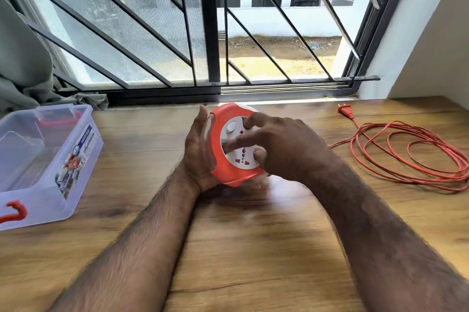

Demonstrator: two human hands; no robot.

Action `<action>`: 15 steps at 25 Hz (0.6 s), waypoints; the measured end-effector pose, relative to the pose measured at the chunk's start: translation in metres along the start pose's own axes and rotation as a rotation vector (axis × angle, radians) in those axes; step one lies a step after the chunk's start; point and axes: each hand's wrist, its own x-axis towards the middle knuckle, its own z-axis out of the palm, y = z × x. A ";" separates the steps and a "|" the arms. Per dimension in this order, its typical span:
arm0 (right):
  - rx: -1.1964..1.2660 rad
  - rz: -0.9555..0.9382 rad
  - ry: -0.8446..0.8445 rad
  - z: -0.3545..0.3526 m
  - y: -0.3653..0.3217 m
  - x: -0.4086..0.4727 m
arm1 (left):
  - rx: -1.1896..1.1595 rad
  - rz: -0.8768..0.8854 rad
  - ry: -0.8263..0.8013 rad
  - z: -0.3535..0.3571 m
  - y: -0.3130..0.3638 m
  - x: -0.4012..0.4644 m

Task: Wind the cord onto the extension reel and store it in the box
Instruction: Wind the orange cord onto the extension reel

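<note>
Clear plastic box (48, 159), lidless, seemingly holding nothing; left hand (196, 149) cups orange reel (236, 145), right hand (276, 146) fingers spread on its face; cord (416, 156) loose on worktop (253, 248).

two bare, hairy forearms, sleeveless
</note>
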 end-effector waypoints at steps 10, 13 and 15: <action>0.353 0.358 0.256 0.021 -0.002 0.004 | 0.015 0.233 -0.003 0.017 -0.008 0.001; 0.550 0.528 0.339 0.031 -0.015 0.009 | 0.085 0.307 0.042 0.021 -0.008 0.000; 0.602 0.551 0.356 0.034 -0.017 0.011 | 0.096 0.305 0.077 0.025 -0.007 -0.003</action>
